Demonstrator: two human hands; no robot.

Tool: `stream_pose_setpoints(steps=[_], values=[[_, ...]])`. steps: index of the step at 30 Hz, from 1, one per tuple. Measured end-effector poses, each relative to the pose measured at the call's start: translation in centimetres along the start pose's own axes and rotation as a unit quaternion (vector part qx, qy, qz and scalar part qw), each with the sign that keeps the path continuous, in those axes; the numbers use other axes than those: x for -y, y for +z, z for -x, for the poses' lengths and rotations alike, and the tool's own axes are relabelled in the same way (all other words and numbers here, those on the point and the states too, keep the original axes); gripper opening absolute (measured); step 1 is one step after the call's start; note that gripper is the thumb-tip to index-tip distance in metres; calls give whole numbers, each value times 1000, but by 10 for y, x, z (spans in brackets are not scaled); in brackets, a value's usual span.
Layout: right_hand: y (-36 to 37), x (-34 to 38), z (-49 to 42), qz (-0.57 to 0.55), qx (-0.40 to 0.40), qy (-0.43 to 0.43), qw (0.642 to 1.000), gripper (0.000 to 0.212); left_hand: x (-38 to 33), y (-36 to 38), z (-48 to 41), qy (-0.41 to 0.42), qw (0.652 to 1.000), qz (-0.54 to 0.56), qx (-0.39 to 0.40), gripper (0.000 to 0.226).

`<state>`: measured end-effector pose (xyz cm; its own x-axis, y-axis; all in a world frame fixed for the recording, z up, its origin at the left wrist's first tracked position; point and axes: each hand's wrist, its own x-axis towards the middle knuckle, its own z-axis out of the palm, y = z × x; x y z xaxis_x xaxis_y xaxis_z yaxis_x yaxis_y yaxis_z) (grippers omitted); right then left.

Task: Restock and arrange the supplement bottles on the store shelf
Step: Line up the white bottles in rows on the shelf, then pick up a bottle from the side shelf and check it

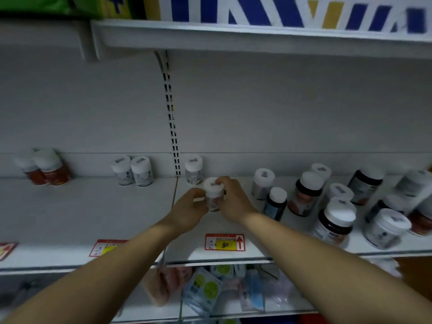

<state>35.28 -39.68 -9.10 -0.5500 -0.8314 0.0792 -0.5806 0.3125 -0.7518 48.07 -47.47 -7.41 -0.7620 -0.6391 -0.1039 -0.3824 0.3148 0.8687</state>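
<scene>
Both my hands hold one small white-capped supplement bottle (213, 192) over the middle of the white shelf (93, 213). My left hand (190, 206) grips its left side; my right hand (231, 199) curls round its cap and right side. A white bottle (193, 169) stands just behind it by the back wall. Two white bottles (132, 170) stand further left, and two red ones (50, 169) at the far left. Several dark and white bottles (332, 202) crowd the right part of the shelf.
An upper shelf (233, 36) with blue, white and yellow boxes hangs overhead. A slotted upright (171, 118) runs down the back wall. Red and yellow price tags (225, 242) sit on the shelf's front edge. The shelf below holds packets (205, 288).
</scene>
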Motion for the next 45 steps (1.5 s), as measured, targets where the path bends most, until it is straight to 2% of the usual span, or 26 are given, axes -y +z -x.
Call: stream_pose_setpoints(steps=[5,16,22,28,33,40,45], values=[[1,-7,-30,15,-8,-19,1000,39,-7,-1,-23,-38,999,24,-18,38],[-2,-15,-85,45,-22,-10,999,46,-7,6,-67,-85,996,23,14,59],[-2,-14,-96,45,-7,-14,999,49,-11,1,-71,-102,994,18,27,62],[-32,10,-77,82,-10,-21,996,58,-21,-25,-62,-52,998,-14,22,56],[-73,29,-30,116,-35,-41,992,53,-36,-27,-49,-4,996,-48,75,64],[-133,18,45,175,-86,55,979,51,-89,15,-24,102,974,-117,164,66],[-190,-7,102,208,-161,87,961,53,-150,66,2,178,956,-143,186,64]])
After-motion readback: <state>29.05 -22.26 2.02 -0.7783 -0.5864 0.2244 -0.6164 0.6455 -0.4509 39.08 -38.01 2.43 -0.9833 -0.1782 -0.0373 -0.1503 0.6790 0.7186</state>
